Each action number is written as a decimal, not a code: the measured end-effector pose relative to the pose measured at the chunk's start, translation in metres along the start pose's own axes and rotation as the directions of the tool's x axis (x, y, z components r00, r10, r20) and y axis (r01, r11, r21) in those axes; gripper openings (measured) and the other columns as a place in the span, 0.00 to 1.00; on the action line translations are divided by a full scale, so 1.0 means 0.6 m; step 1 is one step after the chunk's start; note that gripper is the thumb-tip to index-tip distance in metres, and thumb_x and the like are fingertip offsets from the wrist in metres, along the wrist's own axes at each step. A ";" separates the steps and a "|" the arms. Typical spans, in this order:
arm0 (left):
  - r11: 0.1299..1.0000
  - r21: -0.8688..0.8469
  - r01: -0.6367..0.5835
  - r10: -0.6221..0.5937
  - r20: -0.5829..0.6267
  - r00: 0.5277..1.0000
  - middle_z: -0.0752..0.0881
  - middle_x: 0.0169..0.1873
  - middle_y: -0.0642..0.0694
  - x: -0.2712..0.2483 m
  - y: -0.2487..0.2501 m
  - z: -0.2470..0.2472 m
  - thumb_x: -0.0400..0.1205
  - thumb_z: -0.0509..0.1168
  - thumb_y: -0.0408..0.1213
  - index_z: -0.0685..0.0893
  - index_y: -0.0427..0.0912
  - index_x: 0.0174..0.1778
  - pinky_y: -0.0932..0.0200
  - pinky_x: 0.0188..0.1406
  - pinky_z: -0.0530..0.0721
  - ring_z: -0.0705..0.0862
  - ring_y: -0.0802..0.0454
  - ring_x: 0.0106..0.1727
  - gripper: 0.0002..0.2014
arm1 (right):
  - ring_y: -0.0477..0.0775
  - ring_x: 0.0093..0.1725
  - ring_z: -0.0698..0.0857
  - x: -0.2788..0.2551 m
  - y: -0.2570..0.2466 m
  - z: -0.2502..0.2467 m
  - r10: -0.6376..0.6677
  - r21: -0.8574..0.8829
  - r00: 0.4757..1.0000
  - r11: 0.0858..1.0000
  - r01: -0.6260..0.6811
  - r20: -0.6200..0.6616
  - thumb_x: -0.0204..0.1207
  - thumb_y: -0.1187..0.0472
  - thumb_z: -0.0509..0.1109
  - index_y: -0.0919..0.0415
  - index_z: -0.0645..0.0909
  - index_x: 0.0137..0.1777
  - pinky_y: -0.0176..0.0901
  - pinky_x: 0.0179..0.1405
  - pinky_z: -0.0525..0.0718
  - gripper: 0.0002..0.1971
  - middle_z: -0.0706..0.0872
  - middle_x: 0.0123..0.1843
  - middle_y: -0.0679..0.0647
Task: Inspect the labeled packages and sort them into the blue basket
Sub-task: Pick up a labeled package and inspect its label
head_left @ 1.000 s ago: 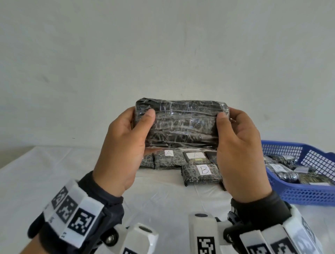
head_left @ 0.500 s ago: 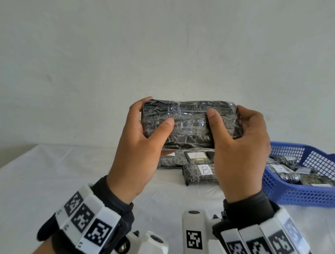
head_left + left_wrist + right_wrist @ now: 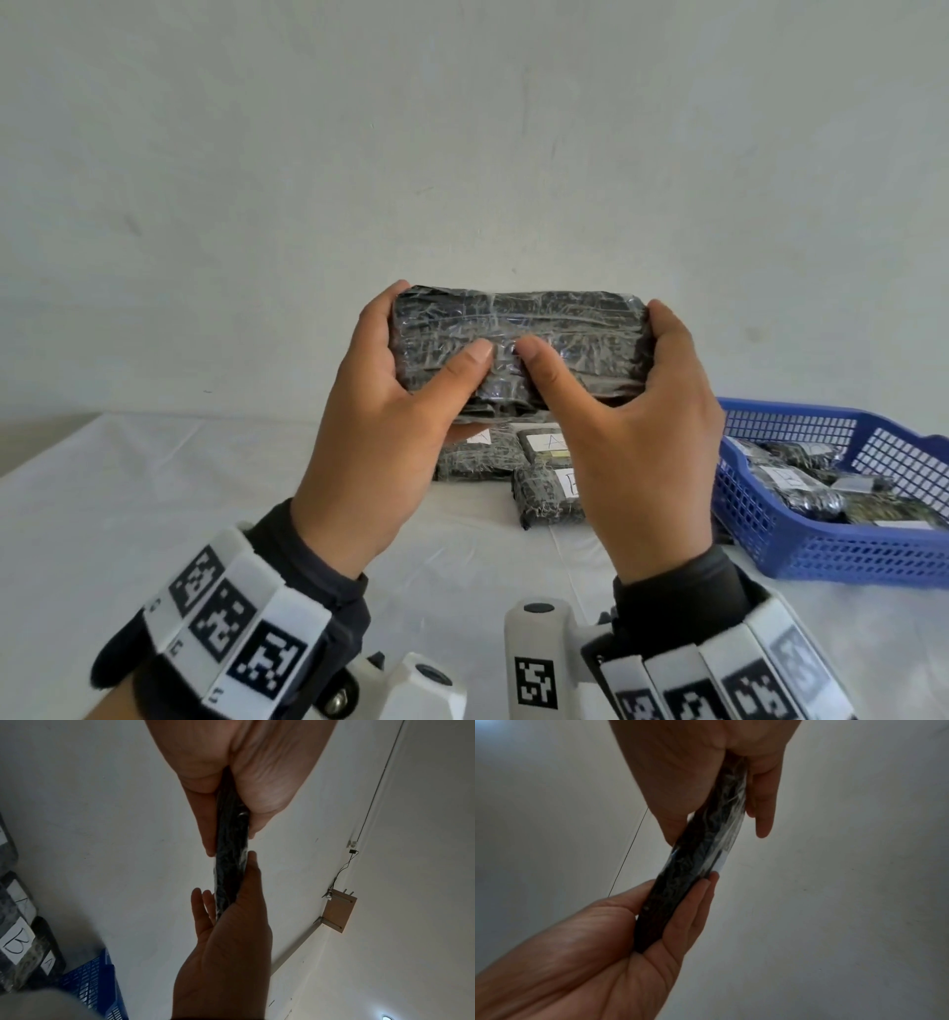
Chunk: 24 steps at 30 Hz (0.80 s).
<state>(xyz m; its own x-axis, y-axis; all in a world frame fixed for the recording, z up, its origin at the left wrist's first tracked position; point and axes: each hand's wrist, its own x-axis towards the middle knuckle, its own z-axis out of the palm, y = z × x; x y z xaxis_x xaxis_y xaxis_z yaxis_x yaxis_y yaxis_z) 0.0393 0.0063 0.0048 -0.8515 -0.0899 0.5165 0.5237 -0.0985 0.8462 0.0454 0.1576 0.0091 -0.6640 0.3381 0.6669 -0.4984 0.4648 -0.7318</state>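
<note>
Held item: one dark package (image 3: 518,339) wrapped in clear film, flat and oblong, raised at frame centre in the head view, well above the worktop (image 3: 154,514). No label shows on the face turned to the camera.

Left hand (image 3: 380,437): grips the package's left end, thumb pressed on the near face at mid-width, fingers curled round the far side. In the left wrist view the package (image 3: 231,852) appears edge-on, thin, pinched between thumb and fingers.

Right hand (image 3: 642,452): grips the right end the same way, thumb on the near face, its tip just beside the left thumb's, fingers wrapped behind. The right wrist view shows the package (image 3: 700,858) edge-on, film glinting, clamped between both hands.

Worktop: covered in white cloth, lower half of the head frame.

Loose packages (image 3: 544,493): a small cluster of like dark packages lying on the worktop below the held one, partly hidden by the hands. White labels visible; one reads A, another shows a partly covered letter. The left wrist view, lower left, shows labels B and A.

Blue basket (image 3: 847,555): perforated plastic, at the right edge of the head frame, resting on the worktop beside the cluster. It holds several wrapped packages (image 3: 791,483) with white labels, letters too small to read.

Background: plain pale wall.
</note>
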 end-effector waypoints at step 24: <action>0.909 -0.347 0.231 -0.204 0.115 0.972 0.86 0.73 0.40 0.026 0.008 -0.031 0.86 0.68 0.36 0.64 0.40 0.89 0.53 0.48 0.94 0.90 0.45 0.66 0.35 | 0.61 0.66 0.89 0.028 0.034 -0.014 0.119 0.278 0.965 0.943 -0.184 0.234 0.71 0.32 0.79 0.54 0.60 0.92 0.56 0.76 0.84 0.54 0.88 0.69 0.49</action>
<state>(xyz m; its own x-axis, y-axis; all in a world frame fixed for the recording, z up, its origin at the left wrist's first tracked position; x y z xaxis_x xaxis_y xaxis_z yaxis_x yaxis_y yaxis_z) 0.0291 -0.0139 0.0144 -0.9375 0.0465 0.3449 0.2877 -0.4541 0.8432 0.0283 0.1797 0.0065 -0.8306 0.1898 0.5236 -0.5029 0.1484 -0.8515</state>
